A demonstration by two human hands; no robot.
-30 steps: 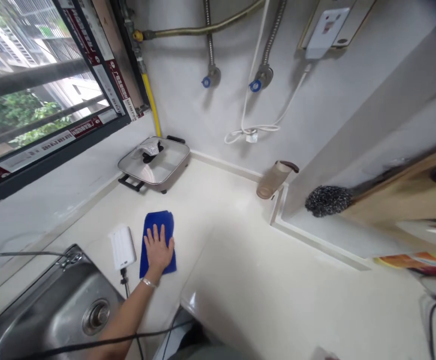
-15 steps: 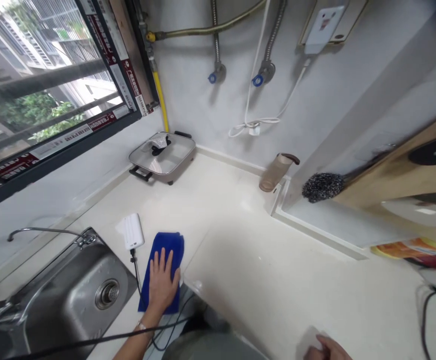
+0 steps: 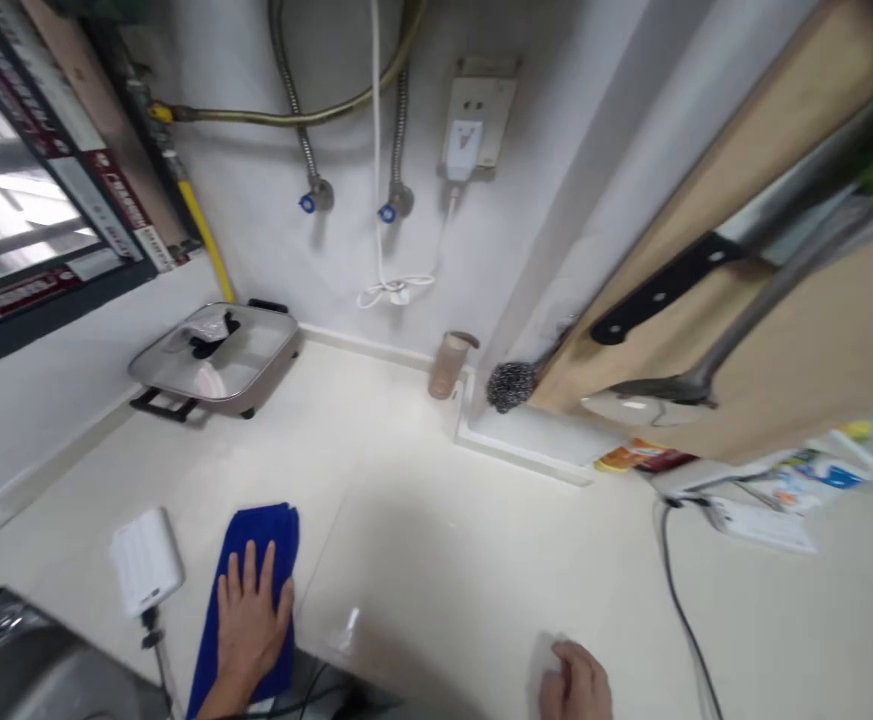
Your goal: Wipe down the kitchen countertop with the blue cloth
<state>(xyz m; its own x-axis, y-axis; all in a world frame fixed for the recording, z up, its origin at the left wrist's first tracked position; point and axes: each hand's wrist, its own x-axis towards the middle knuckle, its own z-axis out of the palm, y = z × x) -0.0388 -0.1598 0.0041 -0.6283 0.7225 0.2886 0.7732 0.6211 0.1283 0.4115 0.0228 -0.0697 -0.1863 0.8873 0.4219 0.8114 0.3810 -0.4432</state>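
My left hand [image 3: 252, 620] lies flat, fingers spread, on a folded blue cloth [image 3: 263, 525] at the counter's front edge. To the left of the cloth is a white power bank [image 3: 147, 560] with a dark cable plugged into its near end. At the bottom of the view, my right hand [image 3: 577, 682] rests on the white counter [image 3: 421, 560] with its fingers curled in. Nothing shows between those fingers.
An electric pan [image 3: 215, 350] with a glass lid stands by the window corner. The sink [image 3: 46, 665] is at lower left. A brown cup [image 3: 449, 365] is against the wall. On the right are a steel wool scrubber [image 3: 511, 385], a hanging knife [image 3: 661, 290] and a white device [image 3: 762, 525] with a cable.
The view has turned to the right, bringing the hanging utensils and white device in. My left hand stays flat on the cloth; my right hand shows more fully, still curled.
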